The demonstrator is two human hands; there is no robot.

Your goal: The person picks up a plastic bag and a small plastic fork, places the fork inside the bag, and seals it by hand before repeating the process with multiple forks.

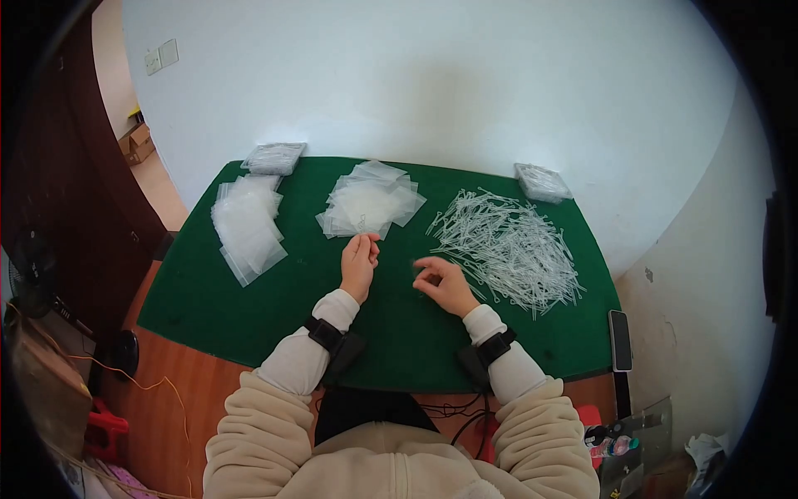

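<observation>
My left hand (359, 264) is closed in a pinch in front of the middle stack of clear plastic bags (371, 200). Small clear sticks with looped ends (362, 223) poke up from its fingertips; how many I cannot make out. To its right, my right hand (443, 284) hovers over the green tabletop with curled fingers, a gap between thumb and forefinger and nothing visible in it. The fingertips there are slightly blurred. Nearest to this hand lies a wide loose pile of clear loop-ended plastic sticks (519, 254).
Another fan of clear bags (247, 224) lies at the left of the green table (316, 333). Filled clear packs stand at the back left (274, 158) and back right (543, 183), near the white wall. A phone (620, 341) sits at the right edge.
</observation>
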